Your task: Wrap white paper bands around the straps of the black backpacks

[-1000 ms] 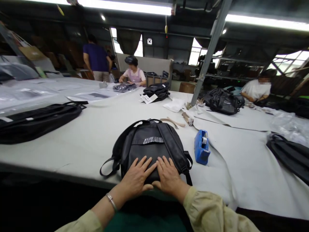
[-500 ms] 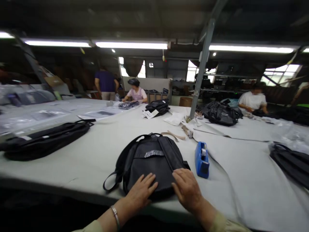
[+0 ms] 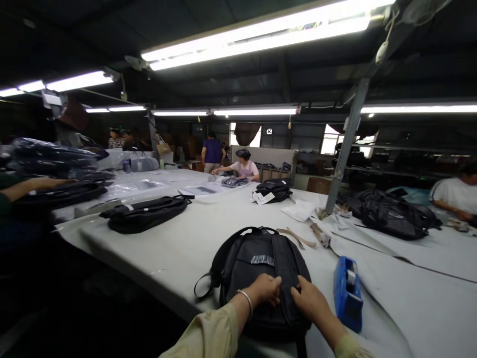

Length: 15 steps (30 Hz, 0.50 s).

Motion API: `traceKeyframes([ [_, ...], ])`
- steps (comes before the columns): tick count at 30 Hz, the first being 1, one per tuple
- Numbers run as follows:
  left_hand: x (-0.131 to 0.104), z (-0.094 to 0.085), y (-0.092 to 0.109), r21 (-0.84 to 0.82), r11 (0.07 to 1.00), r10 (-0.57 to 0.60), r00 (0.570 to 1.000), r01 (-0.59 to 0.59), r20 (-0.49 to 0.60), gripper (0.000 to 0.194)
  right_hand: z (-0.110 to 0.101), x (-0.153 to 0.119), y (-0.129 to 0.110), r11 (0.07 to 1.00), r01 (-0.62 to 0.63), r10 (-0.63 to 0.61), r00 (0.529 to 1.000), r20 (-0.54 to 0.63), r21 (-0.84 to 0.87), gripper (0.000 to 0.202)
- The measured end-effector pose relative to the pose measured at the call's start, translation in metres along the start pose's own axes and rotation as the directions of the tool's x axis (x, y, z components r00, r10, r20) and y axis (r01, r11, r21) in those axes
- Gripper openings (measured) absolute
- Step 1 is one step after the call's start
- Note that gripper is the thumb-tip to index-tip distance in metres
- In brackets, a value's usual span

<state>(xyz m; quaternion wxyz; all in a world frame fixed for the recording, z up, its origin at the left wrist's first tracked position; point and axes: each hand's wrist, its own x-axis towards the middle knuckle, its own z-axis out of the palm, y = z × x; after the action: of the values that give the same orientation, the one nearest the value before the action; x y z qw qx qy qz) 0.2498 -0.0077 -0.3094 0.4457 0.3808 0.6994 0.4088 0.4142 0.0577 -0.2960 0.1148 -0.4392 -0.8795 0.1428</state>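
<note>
A black backpack (image 3: 244,281) lies on the white-covered table in front of me, its straps facing up. A shiny strip (image 3: 263,259) of what looks like clear plastic sits across its upper part. My left hand (image 3: 265,289) is closed at the left edge of the right-hand shoulder strap (image 3: 282,258). On the other edge of that strap, my right hand (image 3: 308,298) pinches it between thumb and fingers. The other strap (image 3: 227,248) curves along the bag's left side, its loop resting on the table. A blue tape dispenser (image 3: 348,293) stands right of my right hand.
Several black bags lie around the table (image 3: 179,253), one (image 3: 145,214) at left and a pile (image 3: 395,211) at right. Tan strips (image 3: 298,237) lie behind the backpack. A metal post (image 3: 347,146) rises at the back. A co-worker's arm (image 3: 33,186) reaches in from the left.
My view has swung left and up. My hands have gone from lying spread on the backpack's lower part to closing on the right-hand shoulder strap.
</note>
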Motion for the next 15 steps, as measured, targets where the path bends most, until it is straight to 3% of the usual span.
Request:
traceKeyframes([
  [3,0.002,0.010,-0.005,-0.080,0.997,0.010,0.997,-0.016,-0.076,0.047,-0.001,0.011,-0.009,0.994,-0.064,0.064,0.998,-0.001,-0.093,0.053],
  [6,-0.006,0.009,-0.007,-0.152,0.988,-0.006,1.000,0.004,-0.014,0.053,-0.003,0.024,-0.011,0.988,-0.123,0.127,0.991,0.045,-0.090,0.057],
  [8,-0.015,0.004,-0.004,-0.219,0.975,-0.002,0.995,0.025,0.103,0.054,-0.007,0.033,-0.009,0.987,-0.159,0.153,0.980,0.129,0.033,0.053],
  [10,-0.024,0.000,0.005,-0.305,0.951,0.025,0.979,0.039,0.204,0.052,-0.015,0.039,-0.004,0.950,-0.170,0.121,0.974,0.193,0.262,0.042],
  [12,-0.032,0.000,0.019,-0.363,0.931,0.053,0.970,0.038,0.239,0.049,-0.026,0.039,-0.001,0.792,-0.167,0.056,0.978,0.203,0.587,0.034],
  [15,-0.039,0.007,0.045,-0.360,0.932,0.077,0.955,0.034,0.288,0.043,-0.050,0.033,-0.009,0.312,-0.137,-0.082,0.982,0.170,0.940,0.043],
])
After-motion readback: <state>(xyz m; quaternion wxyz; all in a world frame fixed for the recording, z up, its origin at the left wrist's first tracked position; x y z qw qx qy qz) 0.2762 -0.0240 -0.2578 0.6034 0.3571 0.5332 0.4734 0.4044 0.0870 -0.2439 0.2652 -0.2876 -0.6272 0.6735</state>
